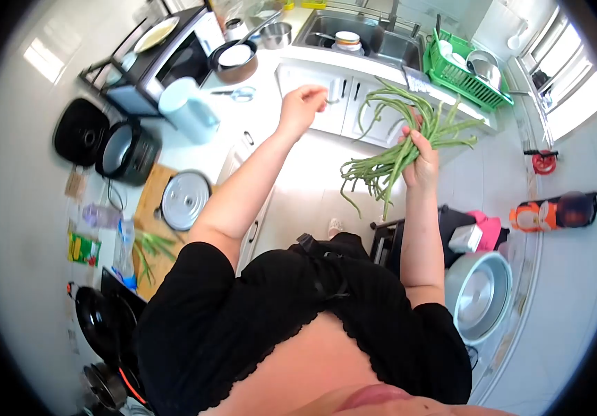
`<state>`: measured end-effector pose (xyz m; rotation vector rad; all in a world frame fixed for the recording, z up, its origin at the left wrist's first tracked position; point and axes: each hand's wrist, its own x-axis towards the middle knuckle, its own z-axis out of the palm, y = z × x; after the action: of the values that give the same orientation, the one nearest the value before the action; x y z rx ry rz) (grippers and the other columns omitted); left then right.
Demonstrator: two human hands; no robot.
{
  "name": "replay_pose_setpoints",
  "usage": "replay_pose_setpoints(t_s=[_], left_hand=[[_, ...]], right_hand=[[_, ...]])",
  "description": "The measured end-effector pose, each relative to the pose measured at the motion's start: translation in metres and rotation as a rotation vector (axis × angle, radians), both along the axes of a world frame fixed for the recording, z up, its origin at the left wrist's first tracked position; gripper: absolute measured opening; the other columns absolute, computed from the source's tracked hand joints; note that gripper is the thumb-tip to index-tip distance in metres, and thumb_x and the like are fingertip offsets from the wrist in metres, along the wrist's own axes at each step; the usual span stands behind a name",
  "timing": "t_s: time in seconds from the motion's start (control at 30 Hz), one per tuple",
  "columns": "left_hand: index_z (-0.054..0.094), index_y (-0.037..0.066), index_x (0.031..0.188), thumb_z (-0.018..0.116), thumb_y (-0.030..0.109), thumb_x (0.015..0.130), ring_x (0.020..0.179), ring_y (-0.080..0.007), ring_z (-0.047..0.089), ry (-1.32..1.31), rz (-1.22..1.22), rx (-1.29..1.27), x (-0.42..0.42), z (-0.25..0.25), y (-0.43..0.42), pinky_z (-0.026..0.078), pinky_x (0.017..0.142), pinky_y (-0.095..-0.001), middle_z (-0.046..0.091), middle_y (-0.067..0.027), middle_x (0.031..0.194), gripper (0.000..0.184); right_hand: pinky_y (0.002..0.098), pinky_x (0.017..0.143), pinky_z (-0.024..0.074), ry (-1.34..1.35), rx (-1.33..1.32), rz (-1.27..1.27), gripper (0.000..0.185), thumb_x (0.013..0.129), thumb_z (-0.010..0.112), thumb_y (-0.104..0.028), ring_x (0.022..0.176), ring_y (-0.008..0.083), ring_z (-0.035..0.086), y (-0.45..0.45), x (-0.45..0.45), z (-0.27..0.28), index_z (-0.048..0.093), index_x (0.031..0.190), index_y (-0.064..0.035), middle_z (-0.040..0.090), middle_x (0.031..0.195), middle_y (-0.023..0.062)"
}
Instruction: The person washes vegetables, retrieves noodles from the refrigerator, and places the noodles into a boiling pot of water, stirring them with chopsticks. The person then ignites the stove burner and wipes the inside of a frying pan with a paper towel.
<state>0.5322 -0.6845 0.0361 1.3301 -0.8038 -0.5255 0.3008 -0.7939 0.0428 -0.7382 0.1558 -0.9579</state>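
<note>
A large bunch of long green beans (388, 164) hangs from my right hand (421, 158), whose fingers are wrapped round the middle of it. The beans curl above the hand and droop to its left. My left hand (303, 109) is raised to the left of the bunch, apart from it, with its fingers pinched together. A tiny greenish bit shows at its fingertips, too small to name. More long green beans (147, 253) lie on a wooden board (147, 201) at the left, near a round lid (186, 200).
Ahead are a sink (395, 52) and a green dish rack (461, 80). On the left counter stand a light blue pitcher (189, 111), an open cooker (128, 152), scissors (241, 94) and a black wok (100, 319). A large basin (479, 298) is at the right.
</note>
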Motion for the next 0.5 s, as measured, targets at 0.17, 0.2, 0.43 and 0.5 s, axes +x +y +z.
replay_pose_setpoints(t_s=[0.17, 0.2, 0.43, 0.5], left_hand=[[0.047, -0.003, 0.118, 0.064, 0.012, 0.079, 0.088, -0.0185, 0.058, -0.170, 0.291, 0.066, 0.122, 0.012, -0.138, 0.047, 0.076, -0.0278, 0.057, -0.0154, 0.105, 0.046], [0.039, -0.003, 0.126, 0.066, 0.014, 0.077, 0.098, -0.0219, 0.057, -0.281, 0.439, 0.185, 0.131, 0.026, -0.161, 0.046, 0.082, -0.0302, 0.052, -0.0186, 0.116, 0.059], [0.027, 0.021, 0.136, 0.070, 0.015, 0.065, 0.132, -0.0237, 0.021, -1.510, -0.276, -0.010, 0.128, 0.104, -0.276, 0.017, 0.108, -0.0428, 0.022, -0.0041, 0.144, 0.083], [0.025, 0.022, 0.137, 0.069, 0.014, 0.064, 0.133, -0.0198, 0.019, -1.667, -0.298, 0.000, 0.149, 0.097, -0.321, 0.014, 0.109, -0.0428, 0.019, -0.0011, 0.145, 0.086]], right_hand=[[0.0246, 0.065, 0.0484, 0.122, 0.029, 0.052, 0.046, 0.076, 0.056, 0.002, 0.084, 0.0165, 0.058, -0.122, 0.082, 0.025, 0.042, 0.119, 0.0047, 0.051, 0.117, 0.0133], [0.0246, 0.065, 0.0484, 0.128, 0.029, 0.044, 0.046, 0.076, 0.056, 0.002, 0.084, 0.0165, 0.058, -0.142, 0.097, 0.034, 0.042, 0.119, 0.0047, 0.051, 0.117, 0.0133], [0.0240, 0.054, 0.0499, 0.443, -0.042, 0.264, 0.024, 0.077, 0.057, -0.004, 0.062, 0.0139, 0.059, -0.282, 0.206, 0.049, 0.055, 0.101, 0.0030, 0.062, 0.079, 0.0102], [0.0245, 0.059, 0.0509, 0.476, -0.090, 0.415, 0.016, 0.078, 0.056, -0.003, 0.067, 0.0138, 0.060, -0.312, 0.238, 0.048, 0.056, 0.093, 0.0010, 0.061, 0.079, 0.0093]])
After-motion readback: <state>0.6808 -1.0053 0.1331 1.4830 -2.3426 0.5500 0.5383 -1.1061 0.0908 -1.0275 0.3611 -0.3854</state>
